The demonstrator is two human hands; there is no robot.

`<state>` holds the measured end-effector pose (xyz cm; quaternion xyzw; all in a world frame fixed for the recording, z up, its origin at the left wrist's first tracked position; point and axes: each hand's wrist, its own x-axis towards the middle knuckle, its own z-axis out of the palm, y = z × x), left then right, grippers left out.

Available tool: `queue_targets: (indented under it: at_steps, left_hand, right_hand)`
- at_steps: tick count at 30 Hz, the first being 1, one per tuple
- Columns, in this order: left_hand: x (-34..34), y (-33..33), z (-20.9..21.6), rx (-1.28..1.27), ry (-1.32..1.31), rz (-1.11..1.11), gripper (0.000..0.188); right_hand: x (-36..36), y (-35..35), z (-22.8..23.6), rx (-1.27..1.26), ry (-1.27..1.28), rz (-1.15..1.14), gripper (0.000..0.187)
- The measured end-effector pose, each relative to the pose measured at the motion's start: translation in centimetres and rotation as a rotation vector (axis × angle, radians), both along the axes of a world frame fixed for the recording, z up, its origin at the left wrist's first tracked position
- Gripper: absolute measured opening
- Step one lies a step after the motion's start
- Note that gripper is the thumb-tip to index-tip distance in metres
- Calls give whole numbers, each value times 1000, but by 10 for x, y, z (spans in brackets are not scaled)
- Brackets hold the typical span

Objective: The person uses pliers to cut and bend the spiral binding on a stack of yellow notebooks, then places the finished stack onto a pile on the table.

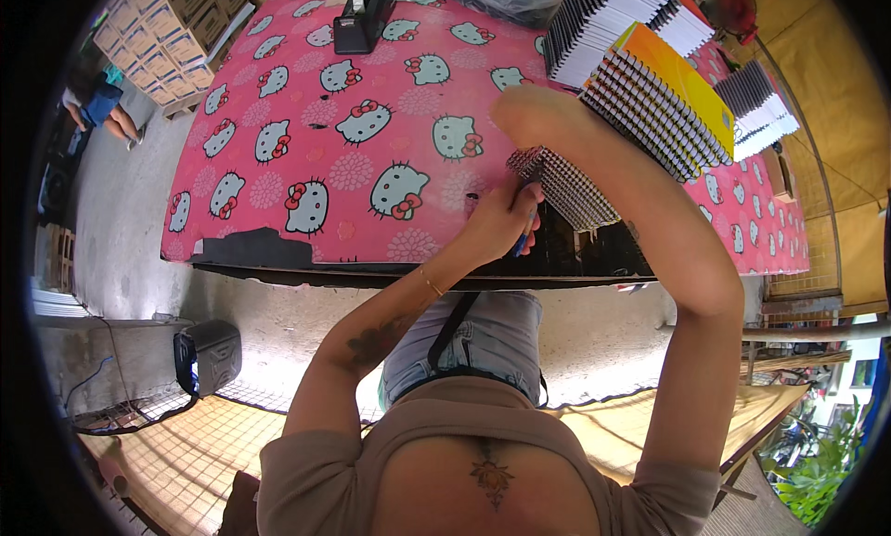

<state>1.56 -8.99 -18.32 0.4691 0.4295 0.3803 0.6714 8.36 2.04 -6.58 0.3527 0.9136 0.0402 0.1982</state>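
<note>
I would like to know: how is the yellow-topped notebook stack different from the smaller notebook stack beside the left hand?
The yellow-topped stack looks larger in this view; the smaller stack shows less of itself. The yellow-topped stack lies beyond the right forearm, while the smaller stack lies nearer the person, beside the left hand. Both show rows of spiral binding.

Left grip (506, 222) closed round a slim blue tool (523, 240), beside a coil-bound stack (577, 194) on the pink tabletop (371, 72). Right forearm (640, 183) crosses over toward that stack's far end; right grip (522, 114) there, fingers hidden. Yellow-covered coil-bound pile (664, 100) just beyond forearm. Black stapler-like device (364, 21) farther off, left of clear plastic bag (506, 0). Cartons (172, 39) stacked upper left
</note>
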Motion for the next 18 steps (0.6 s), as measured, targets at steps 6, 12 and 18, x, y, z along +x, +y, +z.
queue_targets:
  at_steps: [6, 12, 18]
  left_hand:
    - [4, -1, -18, -25, -70, 49, 39]
    - [4, 8, -14, -6, -53, 34, 38]
    - [4, -5, -13, -64, -66, 34, 39]
  right_hand:
    - [0, 8, -16, -25, -2, 19, 16]
    - [2, 9, -24, 7, -54, 75, 16]
    - [7, 13, -29, 32, -11, 139, 12]
